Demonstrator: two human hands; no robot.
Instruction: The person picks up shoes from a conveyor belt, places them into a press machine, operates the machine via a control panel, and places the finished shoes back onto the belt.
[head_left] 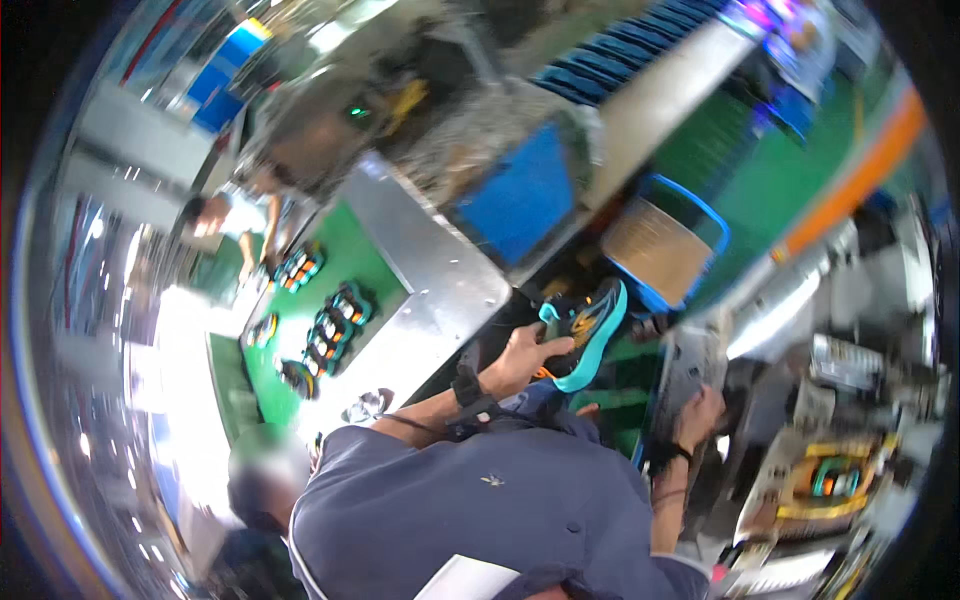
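Just off the view's centre toward five o'clock, the left hand [522,358] ends a forearm [415,422] angled toward two, closed firmly on a black-and-teal shoe [596,318]. The shoe lies toward four, its long axis running from seven to one, teal sole [601,345] facing four; its toe end cannot be told. Farther toward four, the right hand [702,415] looks partly curled beside grey machinery [692,365], its grip unclear. Beyond, at nine, more shoes [327,340] sit on a green tabletop [380,250].

White glare left of green tabletop [372,252]; surroundings motion-blurred; fisheye edges bent, corners black.
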